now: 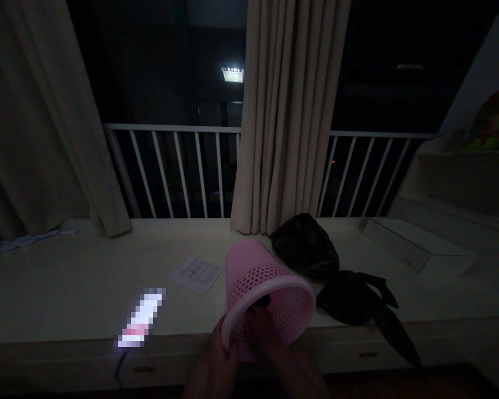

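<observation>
A pink plastic wastebasket [249, 260] with a band of holes lies tilted on the white ledge, its mouth towards me. My left hand [222, 343] is closed on the left side of its rim. Inside the mouth is my right hand [260, 330], its fingers bent and partly lost in shadow. A small black thing [263, 301] shows at those fingertips; its kind is too dark to make out. Right of the wastebasket are a bulging black plastic bag [303, 246] and a second black plastic bag [349, 299], whose long tied ends hang over the ledge's front edge.
A printed sheet of paper [197, 275] lies left of the wastebasket. A lit, pixelated phone-like object [141, 318] with a cable is near the front edge. A box-like block [419, 246] stands at right. Behind are curtains [291, 116] and a white railing [174, 128].
</observation>
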Motion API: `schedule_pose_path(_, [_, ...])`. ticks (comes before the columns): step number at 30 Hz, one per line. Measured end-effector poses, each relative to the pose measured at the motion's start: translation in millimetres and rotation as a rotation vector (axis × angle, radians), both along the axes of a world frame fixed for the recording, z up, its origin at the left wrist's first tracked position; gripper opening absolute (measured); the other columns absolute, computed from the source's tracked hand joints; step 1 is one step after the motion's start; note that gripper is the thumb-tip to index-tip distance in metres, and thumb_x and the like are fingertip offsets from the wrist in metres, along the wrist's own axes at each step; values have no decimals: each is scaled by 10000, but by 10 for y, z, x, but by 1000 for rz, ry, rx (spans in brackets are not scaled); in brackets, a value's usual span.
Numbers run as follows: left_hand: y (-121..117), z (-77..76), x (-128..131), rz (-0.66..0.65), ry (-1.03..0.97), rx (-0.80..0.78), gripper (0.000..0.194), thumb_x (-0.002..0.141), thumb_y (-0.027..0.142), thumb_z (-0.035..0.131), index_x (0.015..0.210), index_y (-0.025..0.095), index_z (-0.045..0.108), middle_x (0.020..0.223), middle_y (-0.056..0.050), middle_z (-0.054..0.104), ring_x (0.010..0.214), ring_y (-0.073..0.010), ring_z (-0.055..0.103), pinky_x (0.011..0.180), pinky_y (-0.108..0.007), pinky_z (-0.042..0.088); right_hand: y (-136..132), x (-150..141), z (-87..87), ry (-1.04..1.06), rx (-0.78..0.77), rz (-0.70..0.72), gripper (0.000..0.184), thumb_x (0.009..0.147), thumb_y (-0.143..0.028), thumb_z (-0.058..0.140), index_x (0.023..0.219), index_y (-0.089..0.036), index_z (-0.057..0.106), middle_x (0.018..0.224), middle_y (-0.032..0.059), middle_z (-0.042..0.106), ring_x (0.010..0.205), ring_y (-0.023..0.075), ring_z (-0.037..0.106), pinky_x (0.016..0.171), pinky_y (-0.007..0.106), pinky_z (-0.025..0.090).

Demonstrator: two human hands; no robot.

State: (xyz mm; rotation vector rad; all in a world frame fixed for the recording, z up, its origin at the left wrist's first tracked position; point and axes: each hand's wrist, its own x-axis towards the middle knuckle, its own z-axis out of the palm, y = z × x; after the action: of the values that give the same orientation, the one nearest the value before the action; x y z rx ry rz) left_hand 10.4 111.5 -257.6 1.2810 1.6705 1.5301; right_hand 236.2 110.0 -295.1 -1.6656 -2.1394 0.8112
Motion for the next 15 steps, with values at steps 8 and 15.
schedule_pose_path(8, [5,40,29,-9,-34,-7,612,783,466,569,1310,156,583,1188,-161,732,1097,-308,706,928,-422,584,31,-165,-64,68,25,20,503,1047,-409,259,1443,-331,560,984,50,747,916,184,681,768,269,475])
schedule_pose_path(15, [-33,154,33,-36,-3,-57,632,771,458,542,1319,146,583,1227,-173,720,1097,-321,708,962,-456,575,-23,-112,26,27,115,28,491,1034,-399,291,1448,-350,551,1052,46,743,1013,196,661,818,291,486])
